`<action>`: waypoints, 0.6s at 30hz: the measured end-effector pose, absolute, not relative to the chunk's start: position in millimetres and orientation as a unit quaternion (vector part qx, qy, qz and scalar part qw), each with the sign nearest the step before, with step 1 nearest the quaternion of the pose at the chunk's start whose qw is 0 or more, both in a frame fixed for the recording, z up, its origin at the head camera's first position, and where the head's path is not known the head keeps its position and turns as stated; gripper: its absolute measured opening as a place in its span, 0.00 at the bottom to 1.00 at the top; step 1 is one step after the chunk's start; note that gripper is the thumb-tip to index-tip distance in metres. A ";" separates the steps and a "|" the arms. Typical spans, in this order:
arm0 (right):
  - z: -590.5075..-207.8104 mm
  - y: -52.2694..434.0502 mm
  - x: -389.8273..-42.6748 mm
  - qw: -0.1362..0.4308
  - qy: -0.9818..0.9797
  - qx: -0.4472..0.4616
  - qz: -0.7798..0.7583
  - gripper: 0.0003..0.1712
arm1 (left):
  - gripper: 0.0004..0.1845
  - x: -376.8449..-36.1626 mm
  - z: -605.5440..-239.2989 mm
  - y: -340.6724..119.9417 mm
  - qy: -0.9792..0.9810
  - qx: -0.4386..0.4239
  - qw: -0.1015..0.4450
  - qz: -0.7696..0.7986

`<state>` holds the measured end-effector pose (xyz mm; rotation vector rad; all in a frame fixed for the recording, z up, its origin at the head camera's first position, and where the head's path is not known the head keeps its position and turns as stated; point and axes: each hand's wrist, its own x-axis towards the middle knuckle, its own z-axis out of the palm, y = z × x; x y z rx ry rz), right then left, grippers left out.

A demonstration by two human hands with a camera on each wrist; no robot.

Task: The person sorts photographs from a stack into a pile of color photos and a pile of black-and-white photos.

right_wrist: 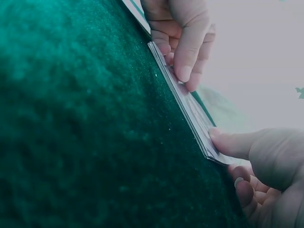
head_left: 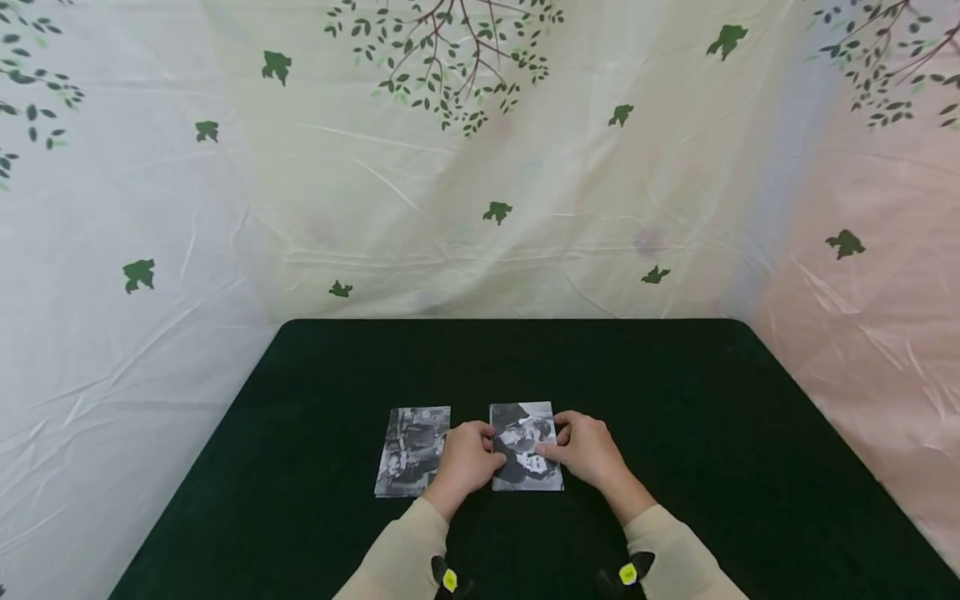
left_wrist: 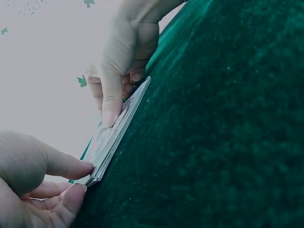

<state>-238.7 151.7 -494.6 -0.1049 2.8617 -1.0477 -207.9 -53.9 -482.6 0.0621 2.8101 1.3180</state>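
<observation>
A stack of black-and-white photo prints [head_left: 517, 475] lies on the dark green table between the two hands. At its left edge the left hand [head_left: 467, 458] grips the stack, thumb on top and fingers curled at the side. The right hand [head_left: 588, 450] holds the opposite edge, its thumb [right_wrist: 232, 144] laid over the top print. Several layered sheet edges show along the stack's near side in both wrist views. Left of it lies a second pile of black-and-white prints [head_left: 408, 450], partly covered by the left hand.
The table [head_left: 637, 367] is covered in dark green velvety cloth and has rounded far corners. Behind and beside it hangs a pale curtain [head_left: 420, 217] printed with branches and green leaves. Wristbands with yellow markers [head_left: 628, 573] sit over the cream sleeves [head_left: 675, 550].
</observation>
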 end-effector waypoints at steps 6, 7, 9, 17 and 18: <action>-493.5 152.7 -240.6 0.050 0.935 -0.028 -0.349 0.32 | 0.20 -208.9 -482.6 -53.4 0.906 0.019 0.016 0.423; -493.4 152.8 -240.6 0.049 0.935 -0.027 -0.350 0.31 | 0.19 -209.2 -482.9 -53.3 0.906 0.020 0.014 0.423; -493.3 153.3 -240.8 0.046 0.934 -0.025 -0.353 0.30 | 0.19 -209.4 -482.9 -53.2 0.907 0.025 0.007 0.420; -494.0 153.1 -241.0 0.051 0.926 -0.009 -0.373 0.28 | 0.20 -209.2 -483.6 -53.5 0.915 0.041 0.005 0.401; -493.3 152.8 -240.6 0.053 0.925 -0.005 -0.377 0.28 | 0.20 -209.1 -483.8 -53.6 0.916 0.039 0.008 0.400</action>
